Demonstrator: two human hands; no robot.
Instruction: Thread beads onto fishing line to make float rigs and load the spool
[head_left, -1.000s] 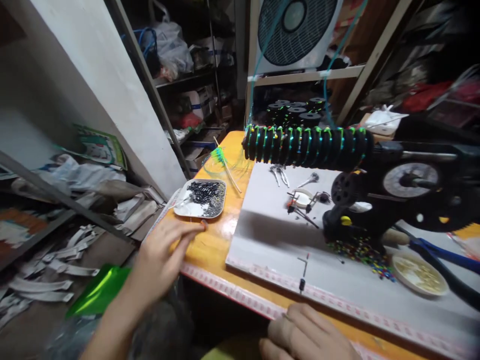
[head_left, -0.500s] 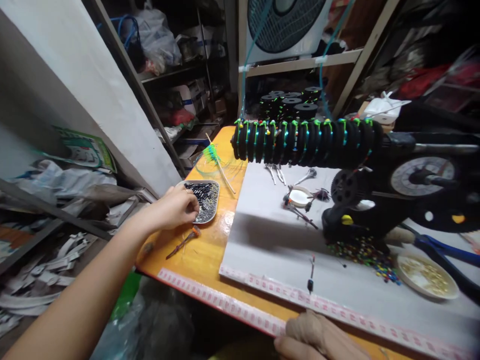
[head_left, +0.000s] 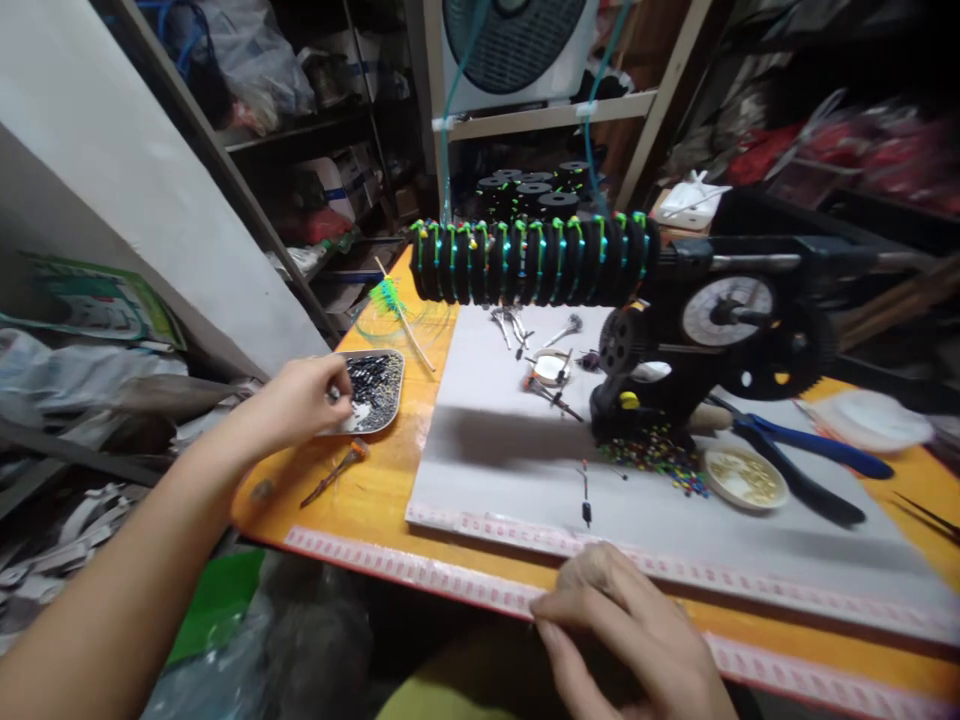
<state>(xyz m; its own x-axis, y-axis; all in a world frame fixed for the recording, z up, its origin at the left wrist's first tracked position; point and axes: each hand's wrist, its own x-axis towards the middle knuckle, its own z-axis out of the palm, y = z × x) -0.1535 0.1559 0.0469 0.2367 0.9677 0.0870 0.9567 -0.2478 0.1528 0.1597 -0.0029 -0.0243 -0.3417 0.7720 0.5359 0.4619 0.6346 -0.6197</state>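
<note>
My left hand (head_left: 304, 400) is over the near-left side of a small white tray (head_left: 395, 405) of black and grey-yellow small parts. Its fingers are curled into a pinch; what lies between them is too small to name. At the table's front edge, my right hand (head_left: 622, 630) has thumb and index tip pressed together beside the pink measuring tape (head_left: 442, 575); anything held there cannot be made out. Just beyond it, a small black piece with a thin stem (head_left: 586, 510) lies on the white board (head_left: 495, 485). An orange-tipped bundle (head_left: 334, 473) lies near the tray.
A black roller (head_left: 525, 262) wound with green line stands above the board on a geared, dialled device (head_left: 727, 310). Colourful beads (head_left: 660, 455), a dish of gold pieces (head_left: 746, 478) and blue-handled pliers (head_left: 817, 450) lie right. A stick with green strands (head_left: 405, 315) lies behind the tray.
The whole view has shifted, with the table things now further left. My left hand's fingers have drawn back toward the tray's near-left side. My right hand shows more fully, its pinch turned leftward.
</note>
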